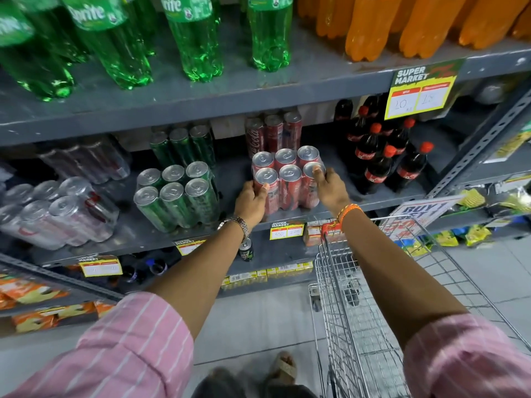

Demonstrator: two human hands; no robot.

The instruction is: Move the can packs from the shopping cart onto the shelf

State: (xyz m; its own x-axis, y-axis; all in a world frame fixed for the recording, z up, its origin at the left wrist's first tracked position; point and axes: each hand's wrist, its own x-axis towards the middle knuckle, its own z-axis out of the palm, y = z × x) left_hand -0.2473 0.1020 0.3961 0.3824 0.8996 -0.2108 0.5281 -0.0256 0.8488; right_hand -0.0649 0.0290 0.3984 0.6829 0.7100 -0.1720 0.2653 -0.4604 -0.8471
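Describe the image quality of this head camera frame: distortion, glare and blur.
Head view: wide-angle bending curves the grey metal shelf edge; bright light glares off the green plastic soda bottles; the silver can packs at left are smeared; the red six-can pack between left hand and right hand is sharper.

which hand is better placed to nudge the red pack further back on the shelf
Right, probably. The right hand sits on top of the red can pack, thumb on a can top; the left hand grips its side.
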